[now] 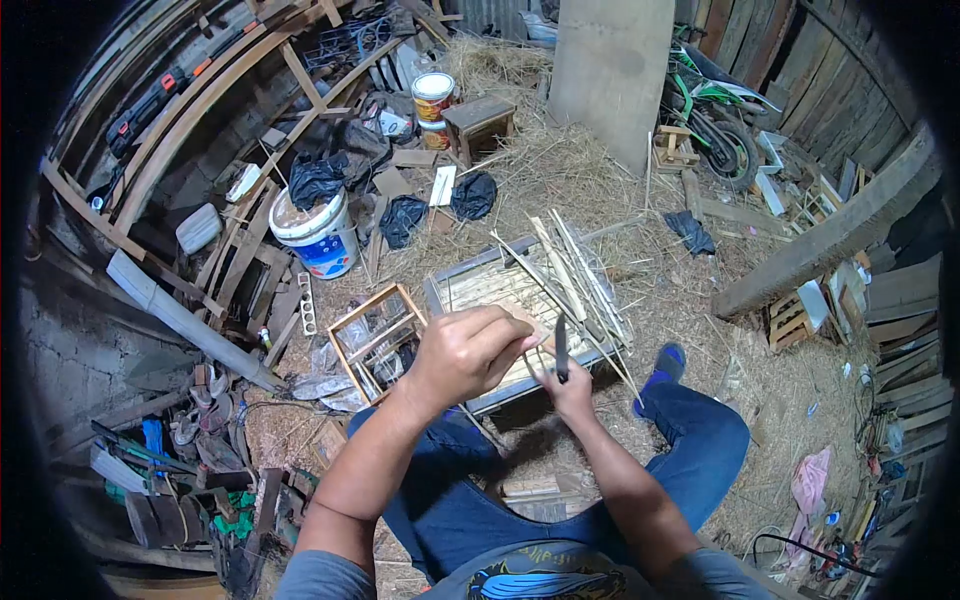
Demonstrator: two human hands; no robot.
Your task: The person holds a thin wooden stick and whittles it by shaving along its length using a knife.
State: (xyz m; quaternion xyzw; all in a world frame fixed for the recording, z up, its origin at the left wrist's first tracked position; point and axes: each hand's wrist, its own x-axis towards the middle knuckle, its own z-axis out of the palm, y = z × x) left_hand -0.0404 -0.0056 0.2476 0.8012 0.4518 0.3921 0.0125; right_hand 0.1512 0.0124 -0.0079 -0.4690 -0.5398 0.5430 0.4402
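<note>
My right hand (571, 388) is closed round the handle of a knife, and its dark blade (561, 345) points up and away from me. Close beside it on the left, my left hand (468, 352) has its fingers pinched together. Between the two hands shows a short bit of a thin pale strip (541, 358), partly hidden by the fingers. Below the hands, a low slatted wooden platform (470, 285) stands between my legs. Several long split wooden strips (562, 265) lie across its right side.
Left of the platform is a wooden frame box (350, 322) with odds and ends. Farther off stand a white bucket (318, 235), a wooden stool (480, 118) and stacked paint pails (433, 95). A wooden post (830, 225) slants at the right. Straw covers much of the floor.
</note>
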